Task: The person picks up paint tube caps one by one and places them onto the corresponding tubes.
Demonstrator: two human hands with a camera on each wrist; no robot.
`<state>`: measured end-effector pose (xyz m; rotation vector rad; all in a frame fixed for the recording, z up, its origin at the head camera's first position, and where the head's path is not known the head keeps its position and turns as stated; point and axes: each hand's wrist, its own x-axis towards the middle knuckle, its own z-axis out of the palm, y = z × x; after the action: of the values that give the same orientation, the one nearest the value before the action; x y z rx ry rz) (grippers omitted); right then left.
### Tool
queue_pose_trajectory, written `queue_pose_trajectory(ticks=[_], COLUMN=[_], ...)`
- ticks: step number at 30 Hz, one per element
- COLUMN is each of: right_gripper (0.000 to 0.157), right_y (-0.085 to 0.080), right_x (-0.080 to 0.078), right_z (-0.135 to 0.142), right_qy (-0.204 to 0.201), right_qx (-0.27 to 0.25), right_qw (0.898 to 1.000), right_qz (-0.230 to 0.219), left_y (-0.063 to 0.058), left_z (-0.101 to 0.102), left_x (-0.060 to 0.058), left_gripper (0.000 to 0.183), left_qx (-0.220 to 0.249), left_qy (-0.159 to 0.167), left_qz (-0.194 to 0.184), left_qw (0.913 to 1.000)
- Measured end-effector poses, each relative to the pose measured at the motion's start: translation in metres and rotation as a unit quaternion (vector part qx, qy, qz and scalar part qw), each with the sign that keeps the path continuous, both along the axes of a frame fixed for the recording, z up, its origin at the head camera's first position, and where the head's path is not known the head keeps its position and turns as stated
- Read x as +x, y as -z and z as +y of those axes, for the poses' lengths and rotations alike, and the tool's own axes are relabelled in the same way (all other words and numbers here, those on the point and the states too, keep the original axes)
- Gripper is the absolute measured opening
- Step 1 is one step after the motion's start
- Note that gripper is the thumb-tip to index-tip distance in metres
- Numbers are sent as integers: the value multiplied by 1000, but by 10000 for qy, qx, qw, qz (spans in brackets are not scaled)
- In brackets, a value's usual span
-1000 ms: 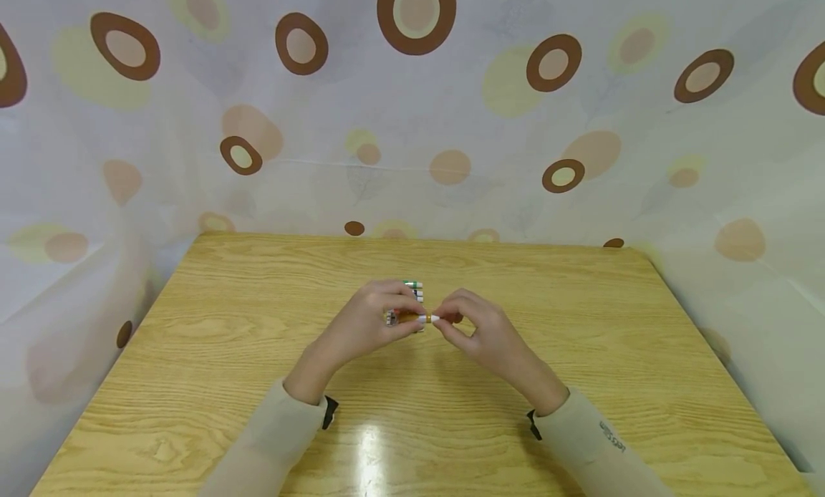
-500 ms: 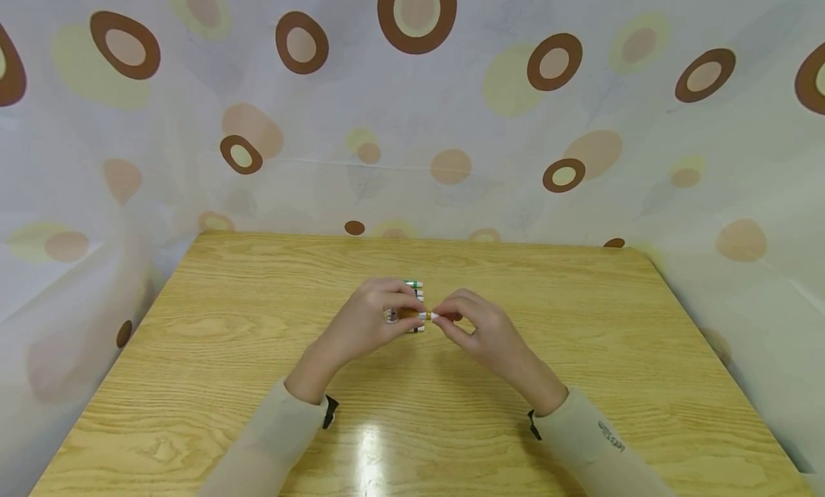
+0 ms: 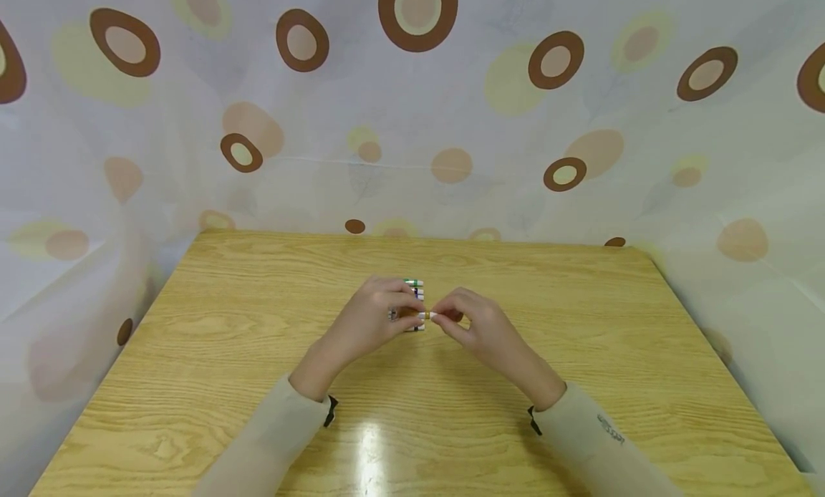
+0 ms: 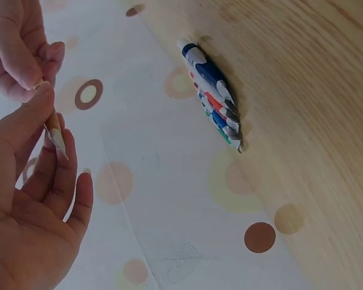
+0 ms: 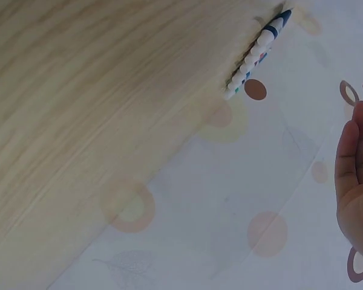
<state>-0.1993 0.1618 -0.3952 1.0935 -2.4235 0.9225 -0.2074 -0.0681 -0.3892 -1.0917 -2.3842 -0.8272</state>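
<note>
In the head view my left hand [image 3: 370, 314] and right hand [image 3: 483, 329] meet over the middle of the table. Between them lies a small ochre paint tube [image 3: 422, 316] with a white cap. The thumb and fingers of my left hand hold the tube's body, while my right fingertips pinch the cap end. The left wrist view shows the tube's flat pale end [image 4: 59, 142] sticking out below my left thumb. In the right wrist view only part of my right hand [image 5: 357, 175] appears, at the edge, and the tube's cap is hidden.
A row of several paint tubes [image 4: 210, 81], with blue, red and green labels, lies on the wooden table [image 3: 258, 296], partly behind my left hand in the head view. Their white caps [image 5: 248, 65] point right. A patterned curtain [image 3: 412, 124] surrounds the back and sides.
Both hands stay nearly in place, still holding the tube. The right hand has shifted slightly left, and a dark-labelled tube below the left fingers shows more than before.
</note>
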Motion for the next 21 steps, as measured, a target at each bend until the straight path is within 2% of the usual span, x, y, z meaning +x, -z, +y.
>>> queue_pose_trajectory(ticks=[3,10,21], right_gripper=[8,17,19], right_y=[3,-1,-5], right_x=[-2,-5,-5], right_z=[0,11,22], right_qy=[-28,268,675], right_qx=[89,190,231], right_qw=[9999,9992,9965], right_qz=[-41,-241,-428], left_y=[4,11,29], left_z=[0,1,9], left_x=[-1,-5,-9], left_gripper=[12,12,5], left_qx=[-243,-504,-1143], left_qy=[-173,-602,-838], left_qz=[-151,-425,-1128], left_qw=[9994,9960,9835])
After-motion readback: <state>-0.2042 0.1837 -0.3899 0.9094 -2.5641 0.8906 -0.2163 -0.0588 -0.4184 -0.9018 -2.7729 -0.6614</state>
